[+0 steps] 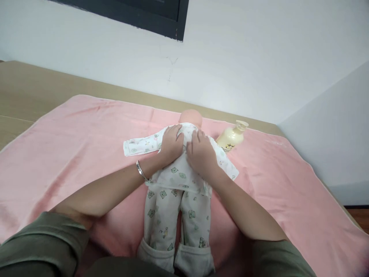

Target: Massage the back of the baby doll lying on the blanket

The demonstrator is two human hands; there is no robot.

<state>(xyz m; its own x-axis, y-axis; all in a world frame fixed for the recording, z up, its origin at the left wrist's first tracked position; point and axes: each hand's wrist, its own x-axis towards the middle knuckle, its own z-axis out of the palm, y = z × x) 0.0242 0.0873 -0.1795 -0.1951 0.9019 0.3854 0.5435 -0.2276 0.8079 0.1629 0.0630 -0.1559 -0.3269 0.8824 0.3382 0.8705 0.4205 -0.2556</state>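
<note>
A baby doll (190,117) lies stretched out with its bare head at the far end. It wears a white printed top (178,173) and matching trousers (164,215) with turned-up cuffs near me. My left hand (172,142) rests on the left of the doll's upper body, fingers laid out flat over the cloth. Beside it, my right hand (201,154) lies on the right of the upper body, fingers extended and slightly bent. Neither hand grips anything. The doll's face is not visible. A bracelet (141,170) circles my left wrist.
A pump bottle (231,137) of pale yellow stands near the doll's right-hand sleeve. Under everything lies a pink blanket (95,127) on a wooden surface (34,84). A white wall (245,57) with a dark frame (138,17) rises behind.
</note>
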